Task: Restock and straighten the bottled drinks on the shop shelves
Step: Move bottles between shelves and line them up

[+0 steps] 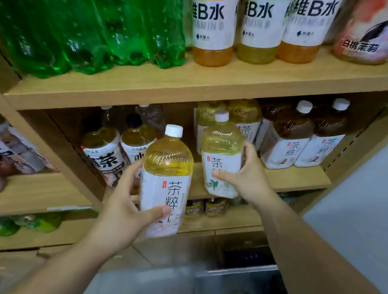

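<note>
Two white-capped bottles of pale yellow tea, white labels, one in each hand. The left tea bottle (166, 179) is held by the left hand (126, 201), thumb across the lower label, fingers wrapped round the back. The right tea bottle (222, 157) is held by the right hand (248, 175), thumb on the label front, fingers curled behind. Both are roughly upright, just beside each other and not touching. The left one is lower and nearer the camera. The right one is at the front of the middle shelf (295, 178); cannot tell if its base rests there.

Behind it are more pale tea bottles (242, 118), with brown tea bottles (291, 141) to their right and black-capped tea bottles (104, 150) to their left. On the top shelf (192, 85) are green soda bottles (82, 26) and vitamin B water bottles (215, 27) with orange and yellow liquid. Both forearms reach up and forward.
</note>
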`<state>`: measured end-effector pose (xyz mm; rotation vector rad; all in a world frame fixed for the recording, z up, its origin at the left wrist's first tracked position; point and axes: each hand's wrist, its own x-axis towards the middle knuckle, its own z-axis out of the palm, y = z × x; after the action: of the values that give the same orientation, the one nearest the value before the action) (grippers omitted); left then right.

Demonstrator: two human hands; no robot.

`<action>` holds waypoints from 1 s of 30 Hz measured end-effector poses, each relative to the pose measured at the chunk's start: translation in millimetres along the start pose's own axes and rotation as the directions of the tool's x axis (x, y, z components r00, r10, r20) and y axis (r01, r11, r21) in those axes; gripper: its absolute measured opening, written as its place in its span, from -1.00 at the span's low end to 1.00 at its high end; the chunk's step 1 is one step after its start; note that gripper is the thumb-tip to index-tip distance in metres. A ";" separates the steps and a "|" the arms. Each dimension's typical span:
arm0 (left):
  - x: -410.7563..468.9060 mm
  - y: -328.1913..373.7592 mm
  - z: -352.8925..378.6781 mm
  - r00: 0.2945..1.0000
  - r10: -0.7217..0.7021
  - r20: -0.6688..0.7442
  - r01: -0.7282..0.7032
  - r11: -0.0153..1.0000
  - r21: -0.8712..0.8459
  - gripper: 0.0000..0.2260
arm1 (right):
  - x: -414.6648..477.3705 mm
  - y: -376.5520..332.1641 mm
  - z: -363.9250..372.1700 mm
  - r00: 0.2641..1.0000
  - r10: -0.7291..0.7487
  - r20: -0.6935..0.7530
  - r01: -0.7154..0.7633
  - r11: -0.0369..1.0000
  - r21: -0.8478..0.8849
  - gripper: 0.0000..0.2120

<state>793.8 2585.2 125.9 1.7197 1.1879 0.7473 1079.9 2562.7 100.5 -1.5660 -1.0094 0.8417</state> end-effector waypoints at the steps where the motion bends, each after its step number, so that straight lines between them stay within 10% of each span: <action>1: 4.5 -0.7 3.7 1.000 -0.005 -0.001 0.005 1.000 -0.008 -0.13 | 7.3 2.5 0.5 1.000 0.002 0.008 -0.002 1.000 0.012 -0.29; 30: 24.3 -0.9 37.7 0.996 -0.093 -0.005 0.091 0.984 -0.151 -0.16 | 57.6 22.6 8.6 0.997 0.063 -0.045 -0.074 0.953 -0.294 -0.56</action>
<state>834.1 2595.7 108.9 1.5280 1.1807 0.7718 1099.3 2616.5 75.4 -1.8719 -1.0984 0.7313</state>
